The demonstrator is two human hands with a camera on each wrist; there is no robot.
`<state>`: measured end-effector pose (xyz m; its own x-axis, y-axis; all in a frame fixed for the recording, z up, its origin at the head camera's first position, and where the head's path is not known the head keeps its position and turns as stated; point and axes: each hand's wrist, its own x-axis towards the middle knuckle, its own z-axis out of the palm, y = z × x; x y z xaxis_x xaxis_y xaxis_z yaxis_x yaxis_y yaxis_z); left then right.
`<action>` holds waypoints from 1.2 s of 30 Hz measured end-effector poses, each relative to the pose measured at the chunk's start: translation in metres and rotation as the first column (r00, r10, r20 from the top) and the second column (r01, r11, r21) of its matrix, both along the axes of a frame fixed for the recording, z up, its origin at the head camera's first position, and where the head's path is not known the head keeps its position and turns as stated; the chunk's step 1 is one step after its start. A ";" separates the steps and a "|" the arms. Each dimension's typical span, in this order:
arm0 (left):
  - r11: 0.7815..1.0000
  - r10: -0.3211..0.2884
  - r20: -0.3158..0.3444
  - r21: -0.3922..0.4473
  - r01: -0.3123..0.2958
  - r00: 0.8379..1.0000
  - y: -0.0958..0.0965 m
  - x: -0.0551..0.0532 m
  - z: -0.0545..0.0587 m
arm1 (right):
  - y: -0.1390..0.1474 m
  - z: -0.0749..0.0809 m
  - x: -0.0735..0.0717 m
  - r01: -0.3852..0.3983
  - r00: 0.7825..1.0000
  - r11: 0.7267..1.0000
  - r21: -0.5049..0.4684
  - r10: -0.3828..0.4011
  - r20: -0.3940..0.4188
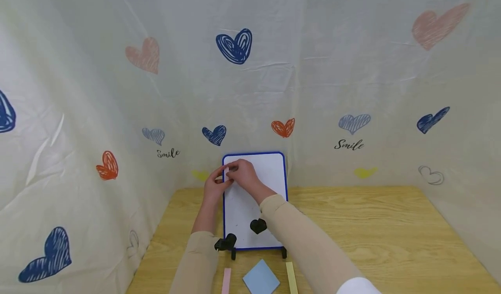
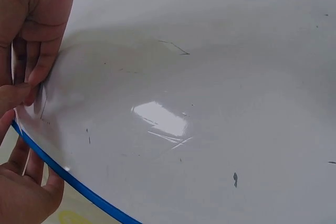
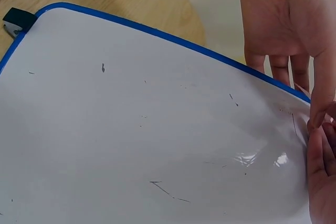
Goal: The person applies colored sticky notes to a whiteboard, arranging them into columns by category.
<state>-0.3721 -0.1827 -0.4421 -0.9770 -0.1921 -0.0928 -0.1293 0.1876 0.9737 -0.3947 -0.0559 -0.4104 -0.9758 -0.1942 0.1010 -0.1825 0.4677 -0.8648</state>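
Observation:
A whiteboard [image 1: 258, 207] with a blue frame stands upright before me. My left hand [image 1: 214, 188] grips its left edge near the upper corner; in the right wrist view the left hand's [image 3: 291, 19] fingers reach behind the frame, thumb in front. My right hand [image 1: 243, 173] lies against the board's front at that same corner, fingertips together and close to the left thumb. A small pale pink slip [image 1: 226, 170] shows at these fingertips, mostly hidden. In the left wrist view the right hand [image 2: 37, 11] has curled fingers close to the board surface.
Black stand feet [image 1: 284, 252] hold the board's lower edge on the wooden table [image 1: 372, 228]. Nearer me lie a pink strip pad [image 1: 226, 281], a blue square pad [image 1: 261, 278] and a yellow strip pad [image 1: 291, 278]. A heart-printed curtain [image 1: 313, 85] hangs behind.

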 end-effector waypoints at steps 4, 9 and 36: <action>1.000 0.004 0.000 0.000 -0.004 1.000 -0.001 0.000 -0.002 | 0.005 0.000 0.003 0.015 0.999 1.000 0.025 -0.014 -0.033; 1.000 0.003 -0.004 0.004 -0.003 1.000 -0.002 -0.001 -0.002 | 0.015 -0.001 0.006 -0.004 0.992 0.996 0.084 0.014 -0.123; 0.997 -0.049 -0.033 0.059 0.051 0.998 -0.013 0.010 -0.012 | 0.022 -0.011 0.012 -0.132 0.872 0.738 0.662 0.404 -0.277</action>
<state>-0.3626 -0.1954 -0.4538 -0.9879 -0.1378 -0.0712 -0.0899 0.1340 0.9869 -0.3827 -0.0336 -0.4209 -0.7774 -0.5923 0.2117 -0.6289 0.7387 -0.2426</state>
